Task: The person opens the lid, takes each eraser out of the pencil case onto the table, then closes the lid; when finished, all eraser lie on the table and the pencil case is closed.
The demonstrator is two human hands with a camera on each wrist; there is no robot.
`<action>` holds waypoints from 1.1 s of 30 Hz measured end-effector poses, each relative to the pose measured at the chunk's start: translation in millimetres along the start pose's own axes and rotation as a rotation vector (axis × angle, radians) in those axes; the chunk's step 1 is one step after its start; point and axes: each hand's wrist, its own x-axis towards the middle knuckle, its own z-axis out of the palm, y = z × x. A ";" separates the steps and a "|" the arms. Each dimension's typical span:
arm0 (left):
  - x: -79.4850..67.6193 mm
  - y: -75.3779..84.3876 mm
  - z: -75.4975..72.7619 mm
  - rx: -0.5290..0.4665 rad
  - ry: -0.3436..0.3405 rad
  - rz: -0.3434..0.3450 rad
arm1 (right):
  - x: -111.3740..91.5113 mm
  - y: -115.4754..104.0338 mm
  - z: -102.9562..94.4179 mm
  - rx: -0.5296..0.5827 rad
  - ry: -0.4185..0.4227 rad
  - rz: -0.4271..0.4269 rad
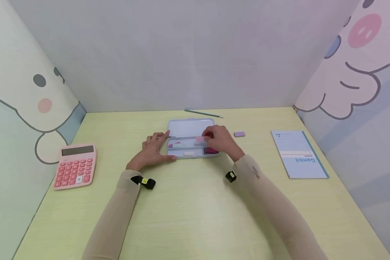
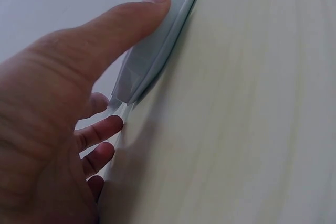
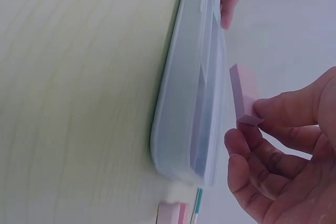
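An open pale blue pencil case [image 1: 191,129] lies on the table, its lid folded back. My right hand [image 1: 221,139] pinches a small pink eraser [image 3: 244,94] between thumb and fingers, held above the right part of the case. At the case's left end, my left hand [image 1: 152,151] rests with spread fingers, its thumb [image 2: 142,17] on the front edge. Inside the case, a white block [image 1: 189,153] sits in the front compartment. Pink and pale pieces [image 1: 175,145] lie in the back one. A dark red item [image 1: 211,151] is partly hidden under my right hand.
A purple eraser [image 1: 239,134] lies right of the case and a dark green pencil [image 1: 203,113] behind it. To the far left is a pink calculator [image 1: 74,166]; to the right, a notebook [image 1: 299,155]. Walls [image 1: 188,54] enclose the table's back and sides.
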 end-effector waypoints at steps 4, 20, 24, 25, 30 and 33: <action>-0.6 -0.4 -0.3 -0.005 0.001 0.004 | -9.9 12.8 -9.4 0.013 0.011 0.035; 0.2 0.6 -0.8 -0.006 -0.009 -0.008 | -40.7 54.4 -43.3 0.010 0.027 0.147; 0.0 0.4 -1.0 -0.007 -0.005 -0.006 | -45.9 65.1 -48.7 -0.004 0.021 0.164; 0.0 0.1 -1.0 -0.005 -0.003 -0.005 | -47.2 67.5 -49.5 -0.001 0.018 0.170; 0.5 -1.4 -0.6 -0.002 -0.003 0.000 | -52.0 81.9 -53.1 0.002 0.013 0.210; 0.7 -0.7 -0.1 -0.004 -0.005 0.004 | -54.4 90.3 -57.4 -0.011 0.014 0.217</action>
